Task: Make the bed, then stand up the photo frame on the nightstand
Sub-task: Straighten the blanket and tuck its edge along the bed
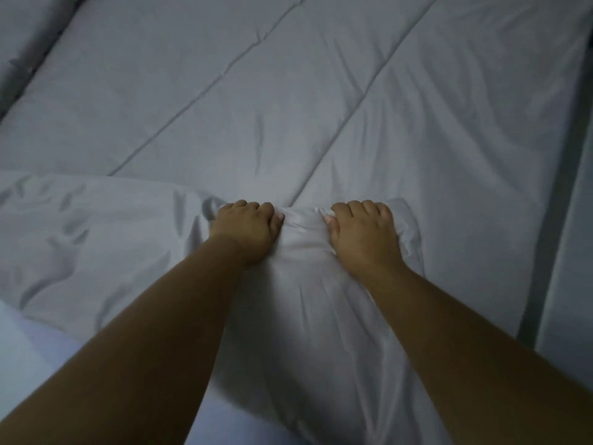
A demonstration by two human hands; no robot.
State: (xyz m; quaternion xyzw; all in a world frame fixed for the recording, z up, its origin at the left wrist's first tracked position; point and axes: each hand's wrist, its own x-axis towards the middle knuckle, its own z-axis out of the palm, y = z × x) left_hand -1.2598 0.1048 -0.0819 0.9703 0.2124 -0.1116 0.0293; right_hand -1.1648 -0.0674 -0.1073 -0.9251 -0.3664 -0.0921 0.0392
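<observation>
A pale grey quilted mattress (288, 101) with diagonal stitch lines fills most of the head view. A crumpled white duvet (96, 248) lies over its near part and bunches between my arms. My left hand (245, 231) grips the duvet's far edge with the fingers curled over it. My right hand (364, 234) grips the same edge a short way to the right. A ridge of cloth stands between the two thumbs. The photo frame and nightstand are out of sight.
A grey pillow (25, 36) lies at the top left beside the mattress. The bed's right edge (552, 203) runs down the frame, with a pale surface (574, 252) beyond it. Light cloth shows at the bottom left.
</observation>
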